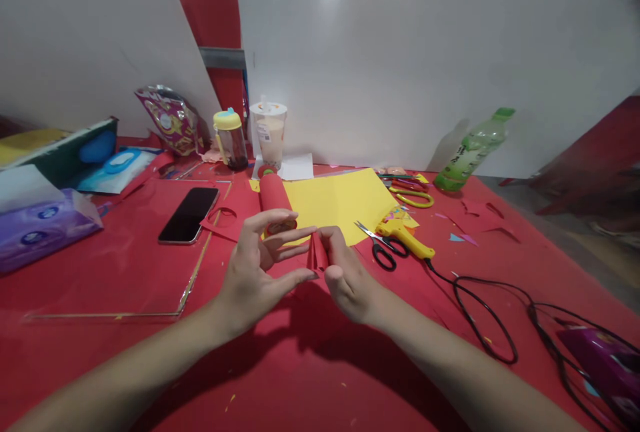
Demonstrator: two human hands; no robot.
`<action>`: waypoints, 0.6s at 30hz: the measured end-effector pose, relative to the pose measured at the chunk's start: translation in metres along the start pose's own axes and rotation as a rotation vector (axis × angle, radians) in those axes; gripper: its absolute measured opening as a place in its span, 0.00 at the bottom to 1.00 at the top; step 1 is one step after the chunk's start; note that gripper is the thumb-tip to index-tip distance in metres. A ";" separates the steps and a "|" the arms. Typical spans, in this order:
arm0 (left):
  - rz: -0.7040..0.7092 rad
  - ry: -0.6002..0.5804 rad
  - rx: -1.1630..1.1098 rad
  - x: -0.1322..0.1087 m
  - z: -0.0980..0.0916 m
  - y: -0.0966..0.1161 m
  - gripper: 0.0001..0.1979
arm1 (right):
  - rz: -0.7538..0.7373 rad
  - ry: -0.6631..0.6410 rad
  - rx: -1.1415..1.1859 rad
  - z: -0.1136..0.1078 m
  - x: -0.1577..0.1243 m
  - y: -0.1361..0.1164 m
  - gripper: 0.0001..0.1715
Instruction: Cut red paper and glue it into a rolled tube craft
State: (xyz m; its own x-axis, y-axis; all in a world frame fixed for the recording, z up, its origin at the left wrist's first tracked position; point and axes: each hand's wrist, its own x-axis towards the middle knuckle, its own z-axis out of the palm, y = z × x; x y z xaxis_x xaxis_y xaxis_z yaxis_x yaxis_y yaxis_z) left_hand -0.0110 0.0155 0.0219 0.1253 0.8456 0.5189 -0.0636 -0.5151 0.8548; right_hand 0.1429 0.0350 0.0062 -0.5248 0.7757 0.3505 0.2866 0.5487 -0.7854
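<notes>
Looking light and easily creased, the folded red paper (317, 255) is calling for a gentle hold along its folds. It is hanging above the table (240, 379), well in from the far edge; the right hand (350, 282) is pinching its right side, the left hand's (253, 269) grip standing spread opposite, possibly touching.

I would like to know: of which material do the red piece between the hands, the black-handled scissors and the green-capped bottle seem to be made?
The red piece looks like matte paper, judging by its thin, folded edges. The scissors have shiny blades, probably steel, and dark, smooth handles, likely plastic. The bottle seems clear, glossy plastic, since it is see-through; glass is less likely.
</notes>
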 end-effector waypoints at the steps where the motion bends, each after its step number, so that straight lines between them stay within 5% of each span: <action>1: -0.002 -0.001 -0.004 0.000 0.000 0.000 0.28 | -0.004 0.001 0.002 0.000 0.000 0.000 0.38; 18: 0.009 0.011 -0.017 0.000 0.001 0.001 0.28 | -0.018 -0.005 0.013 0.002 0.000 0.000 0.33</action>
State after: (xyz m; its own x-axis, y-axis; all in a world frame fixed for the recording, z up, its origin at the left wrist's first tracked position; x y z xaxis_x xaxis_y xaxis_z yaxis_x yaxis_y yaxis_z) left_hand -0.0097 0.0149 0.0223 0.1134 0.8425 0.5266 -0.0814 -0.5203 0.8501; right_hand 0.1418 0.0344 0.0053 -0.5336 0.7641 0.3625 0.2665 0.5587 -0.7854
